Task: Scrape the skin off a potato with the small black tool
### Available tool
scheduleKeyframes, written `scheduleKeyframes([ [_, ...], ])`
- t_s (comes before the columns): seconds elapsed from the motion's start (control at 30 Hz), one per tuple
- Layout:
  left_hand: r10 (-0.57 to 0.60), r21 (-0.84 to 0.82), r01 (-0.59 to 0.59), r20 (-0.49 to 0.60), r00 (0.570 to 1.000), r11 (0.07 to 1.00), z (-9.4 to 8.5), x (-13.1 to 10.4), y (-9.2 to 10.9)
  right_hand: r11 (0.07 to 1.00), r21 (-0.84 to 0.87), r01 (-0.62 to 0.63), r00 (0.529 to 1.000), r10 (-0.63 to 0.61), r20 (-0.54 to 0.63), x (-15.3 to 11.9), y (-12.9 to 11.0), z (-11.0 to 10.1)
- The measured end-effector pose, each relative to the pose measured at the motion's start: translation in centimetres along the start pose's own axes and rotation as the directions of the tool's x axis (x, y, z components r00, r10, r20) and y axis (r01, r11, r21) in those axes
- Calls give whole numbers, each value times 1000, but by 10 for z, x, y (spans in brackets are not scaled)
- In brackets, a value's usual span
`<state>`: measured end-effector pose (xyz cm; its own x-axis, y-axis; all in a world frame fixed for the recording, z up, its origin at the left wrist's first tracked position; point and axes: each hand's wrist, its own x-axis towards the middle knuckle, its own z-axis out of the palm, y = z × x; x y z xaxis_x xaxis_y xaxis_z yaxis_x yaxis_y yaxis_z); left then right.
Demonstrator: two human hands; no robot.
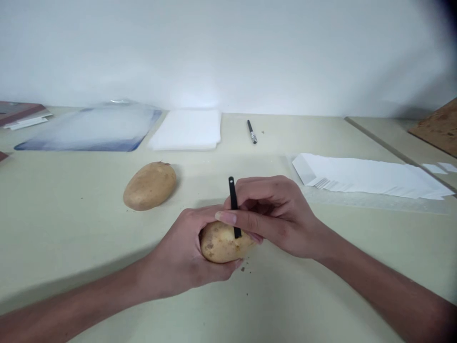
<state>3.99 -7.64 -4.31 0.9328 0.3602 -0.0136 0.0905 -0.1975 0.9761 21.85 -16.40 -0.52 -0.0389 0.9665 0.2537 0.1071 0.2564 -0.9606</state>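
My left hand (189, 252) is wrapped round a potato (223, 247) at the lower middle of the view. Between the thumb and fingers of my right hand (274, 214) is a slim black tool (233, 196) with a small hole in its top end. Its lower end meets the potato's upper face, and I cannot make out what kind of tool it is. Part of the potato is hidden behind my fingers. A second, larger potato (150, 186) lies on the table to the left, touched by neither hand.
Brown crumbs (243, 269) dot the pale table (89, 247). Behind are a clear sheet with blue edges (96, 126), a white paper stack (187, 128) and a black pen (252, 131). Fanned white envelopes (364, 176) lie right, a brown board (437, 126) beyond.
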Motion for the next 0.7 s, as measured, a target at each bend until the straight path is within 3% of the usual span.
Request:
scheduleKeyframes([
  [0.27,-10,18,10,0,1000,1000,1,0,3,995,-94,30,999,-28,21,0,-2,0],
  [0.5,-10,10,10,-3,1000,1000,0,-1,1,999,21,-33,998,34,-48,-4,0,2],
  [0.7,4,-8,-4,-6,1000,1000,0,0,2,1000,-22,5,1000,-6,-31,-2,1,2],
])
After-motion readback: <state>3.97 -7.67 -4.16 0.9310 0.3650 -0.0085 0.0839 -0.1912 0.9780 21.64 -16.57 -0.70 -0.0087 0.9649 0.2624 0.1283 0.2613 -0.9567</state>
